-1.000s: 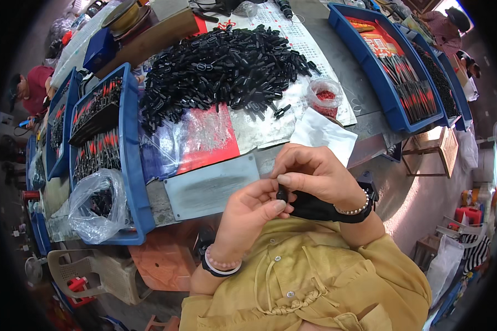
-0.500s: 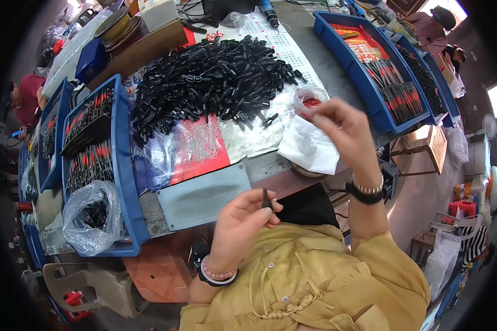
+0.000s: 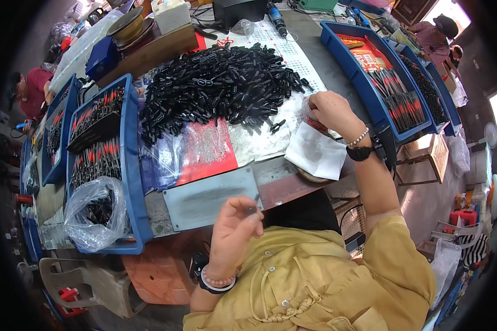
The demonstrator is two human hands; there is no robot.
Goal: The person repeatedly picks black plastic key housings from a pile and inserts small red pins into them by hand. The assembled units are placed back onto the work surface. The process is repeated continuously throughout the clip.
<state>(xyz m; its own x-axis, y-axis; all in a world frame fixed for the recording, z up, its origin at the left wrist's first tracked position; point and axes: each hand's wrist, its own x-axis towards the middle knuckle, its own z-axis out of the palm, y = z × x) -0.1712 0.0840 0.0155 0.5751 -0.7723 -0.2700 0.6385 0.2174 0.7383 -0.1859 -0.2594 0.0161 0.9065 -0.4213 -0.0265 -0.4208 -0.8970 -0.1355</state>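
My left hand (image 3: 233, 234), blurred by motion, is in front of my body near a grey metal plate (image 3: 211, 199). Thumb and fingers pinch a small dark piece (image 3: 253, 207), too smeared to tell its kind. Over at the right, my right hand (image 3: 331, 113) bends down over a small clear tub (image 3: 306, 108) of red bits, covering most of it. Its fingers are curled and the tips are hidden, so what they hold cannot be seen. Just below that hand lies a white paper sheet (image 3: 316, 151).
A big heap of black oval-topped parts (image 3: 221, 88) covers the middle of the table. Blue trays (image 3: 135, 182) of black-and-red pieces stand at left, with a clear plastic bag (image 3: 96, 218); another blue tray (image 3: 345, 60) is at right. Two people are in the background.
My right hand has gone from above the tub down onto it, its fingertips dropping out of sight. The left hand stays near the plate, still pinching the dark piece. The view has shifted slightly.
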